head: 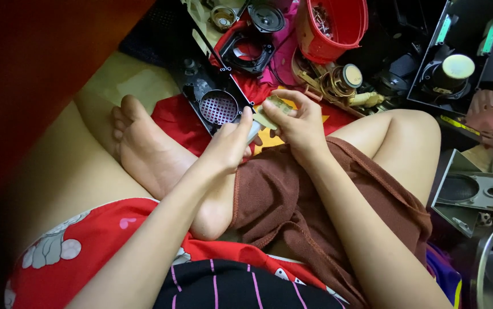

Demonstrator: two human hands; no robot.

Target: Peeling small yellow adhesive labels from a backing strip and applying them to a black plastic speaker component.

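I sit cross-legged on the floor with both hands raised over my lap. My left hand [232,143] grips a light-coloured tool handle [254,133], its tip pressed against a small pale green circuit board [275,109]. My right hand [295,123] holds that board by its edges, thumb and fingers around it. A brown cloth [292,200] covers my right thigh below the hands.
A black speaker panel with a round mesh grille [219,107] lies on red fabric by my foot. A red bucket [332,23] of parts, loose speaker drivers [266,17], a coil [343,77] and black housings [458,63] crowd the floor ahead. A grey panel [475,191] lies right.
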